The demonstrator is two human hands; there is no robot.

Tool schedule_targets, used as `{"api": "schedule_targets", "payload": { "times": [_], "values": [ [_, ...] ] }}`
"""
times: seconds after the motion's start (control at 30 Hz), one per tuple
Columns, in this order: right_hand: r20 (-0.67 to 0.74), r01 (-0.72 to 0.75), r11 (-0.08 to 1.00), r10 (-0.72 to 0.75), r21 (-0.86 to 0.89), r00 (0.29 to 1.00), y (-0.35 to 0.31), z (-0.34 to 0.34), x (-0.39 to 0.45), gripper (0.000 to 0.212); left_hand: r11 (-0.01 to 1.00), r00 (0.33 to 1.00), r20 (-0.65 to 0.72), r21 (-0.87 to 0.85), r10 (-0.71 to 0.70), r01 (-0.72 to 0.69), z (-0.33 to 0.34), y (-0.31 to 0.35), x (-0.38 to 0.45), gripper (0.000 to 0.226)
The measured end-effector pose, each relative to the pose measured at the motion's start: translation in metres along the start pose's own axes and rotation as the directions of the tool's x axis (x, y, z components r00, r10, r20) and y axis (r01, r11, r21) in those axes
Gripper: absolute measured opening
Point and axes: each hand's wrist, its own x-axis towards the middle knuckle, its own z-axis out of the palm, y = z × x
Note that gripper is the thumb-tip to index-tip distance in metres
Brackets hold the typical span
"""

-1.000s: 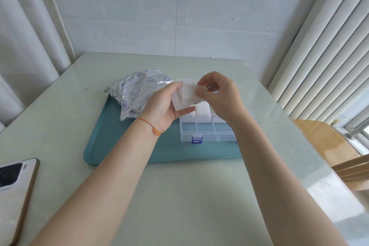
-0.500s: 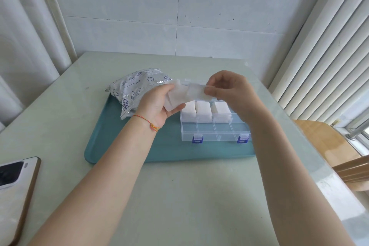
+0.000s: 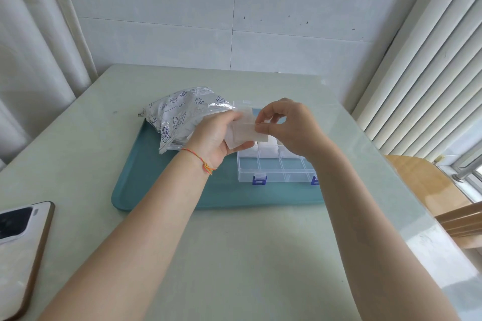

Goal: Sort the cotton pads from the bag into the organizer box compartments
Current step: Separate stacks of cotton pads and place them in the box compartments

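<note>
Both hands are working above the organizer box point(image 3: 273, 172): the left hand point(image 3: 212, 138) is gripping a small stack of cotton pads point(image 3: 238, 135), the right hand point(image 3: 289, 128) is pinching the top one. Thin pads cling, so two may be lifting together, or the stack may be slipping beside the compartments onto the teal tray point(image 3: 156, 185).

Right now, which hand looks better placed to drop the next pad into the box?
Probably the right hand: it pinches one cotton pad directly above the organizer box, while the left hand grips the remaining stack beside the bag.
</note>
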Motion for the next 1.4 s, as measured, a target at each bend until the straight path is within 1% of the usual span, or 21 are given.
{"api": "schedule_targets", "payload": {
  "times": [0.07,0.2,0.3,0.37,0.43,0.47,0.53,0.63,0.7,0.77,0.87,0.93,1.03,1.1,1.17,1.23,1.33,1.37,1.4],
  "values": [
    [-0.004,0.004,1.000,-0.004,-0.017,1.000,0.000,0.001,0.001,0.021,1.000,1.000,-0.005,0.002,0.010,-0.010,0.000,0.000,0.000,0.015],
    [-0.018,0.006,0.999,-0.005,0.046,1.000,0.001,0.002,0.002,0.019,0.999,1.000,-0.003,-0.033,0.008,-0.008,0.001,0.000,0.000,0.014],
    [-0.021,-0.005,0.998,0.006,0.055,1.000,0.001,0.002,0.002,0.024,0.998,1.000,-0.010,-0.067,-0.007,0.006,0.000,0.001,0.000,0.017],
    [-0.027,-0.011,0.998,0.013,0.056,1.000,-0.001,-0.002,0.000,0.016,0.997,0.999,-0.046,-0.072,-0.006,0.002,-0.001,0.002,0.000,0.016],
    [-0.018,-0.039,0.992,0.042,0.121,0.999,-0.004,-0.006,-0.004,0.015,0.997,0.997,-0.073,-0.074,-0.020,0.014,-0.004,0.003,0.001,0.017],
    [-0.001,-0.057,0.983,0.058,0.175,0.998,-0.006,-0.008,-0.005,0.018,0.997,0.998,-0.060,-0.067,-0.035,0.031,-0.005,0.003,0.002,0.022],
    [0.057,-0.064,0.967,0.051,0.245,0.997,-0.009,-0.014,-0.008,0.023,0.996,0.996,0.025,-0.028,-0.082,0.083,-0.006,0.004,0.002,0.035],
    [0.178,-0.029,0.979,-0.008,0.201,0.984,-0.012,-0.020,-0.011,0.021,0.984,0.970,0.166,0.069,-0.175,0.165,-0.003,0.003,0.000,0.056],
    [0.214,-0.002,0.988,-0.032,0.157,0.976,-0.013,-0.020,-0.011,0.023,0.974,0.941,0.266,0.141,-0.211,0.178,-0.003,0.000,0.000,0.068],
    [0.199,0.014,0.989,-0.043,0.144,0.979,-0.016,-0.017,-0.010,0.022,0.968,0.910,0.338,0.161,-0.240,0.195,-0.001,-0.002,-0.002,0.068],
    [0.128,0.020,0.991,-0.038,0.136,0.991,-0.020,-0.009,-0.009,0.016,0.966,0.894,0.369,0.143,-0.253,0.214,0.001,-0.003,-0.005,0.059],
    [0.043,0.040,0.993,-0.045,0.109,0.998,-0.021,-0.004,-0.008,0.015,0.968,0.894,0.371,0.092,-0.250,0.233,0.002,-0.003,-0.005,0.058],
    [-0.094,0.097,0.995,-0.094,0.031,0.991,-0.020,0.002,-0.006,0.016,0.968,0.885,0.408,-0.007,-0.225,0.249,0.004,-0.002,-0.005,0.056],
    [-0.152,0.132,0.991,-0.125,0.035,0.980,-0.020,0.006,-0.006,0.018,0.966,0.881,0.426,-0.055,-0.204,0.251,0.005,-0.002,-0.006,0.052],
    [-0.191,0.139,0.987,-0.122,0.078,0.974,-0.021,0.011,-0.007,0.021,0.964,0.880,0.440,-0.096,-0.181,0.247,0.006,-0.002,-0.007,0.050],
    [-0.205,0.114,0.981,-0.080,0.158,0.976,-0.022,0.012,-0.006,0.024,0.966,0.885,0.437,-0.113,-0.162,0.233,0.005,-0.003,-0.008,0.053],
    [-0.150,0.031,0.924,0.029,0.381,0.988,-0.023,0.008,-0.007,0.023,0.972,0.882,0.450,-0.103,-0.143,0.211,0.004,-0.002,-0.009,0.061],
    [-0.133,0.015,0.909,0.045,0.417,0.990,-0.023,0.007,-0.007,0.022,0.973,0.879,0.456,-0.102,-0.140,0.207,0.004,-0.002,-0.008,0.063],
    [-0.137,0.016,0.909,0.045,0.416,0.990,-0.024,0.006,-0.007,0.022,0.973,0.879,0.456,-0.104,-0.136,0.204,0.004,-0.002,-0.008,0.063]
  ]
}}
